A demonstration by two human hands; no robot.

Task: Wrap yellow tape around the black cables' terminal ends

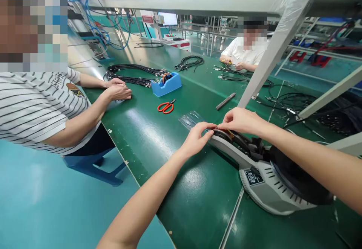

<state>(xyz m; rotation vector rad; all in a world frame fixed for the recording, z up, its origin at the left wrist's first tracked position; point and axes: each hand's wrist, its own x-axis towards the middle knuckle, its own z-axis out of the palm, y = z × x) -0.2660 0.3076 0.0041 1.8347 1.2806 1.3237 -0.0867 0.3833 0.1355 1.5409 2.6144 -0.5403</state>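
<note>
A grey and black machine with slotted vents (264, 188) lies on the green table in front of me. My left hand (197, 139) is at its narrow far end, thumb and index finger drawn together at the rim. Just to the right, my right hand (241, 121) pinches at the same end, its fingertips close to the left ones. Whatever is between the fingers is too small to make out. Beneath my right hand shows an amber-brown strip or roll (230, 133), partly hidden. Beyond my left hand lies a clear plastic bag (190, 119).
Orange-handled scissors (166, 107), a blue tape dispenser (166, 84) and a grey bar (225, 101) lie farther off. Black cables (132, 70) are bundled behind. A slanted white post (278, 42) rises beyond my right hand. One co-worker (36, 109) sits left, another (243, 55) across.
</note>
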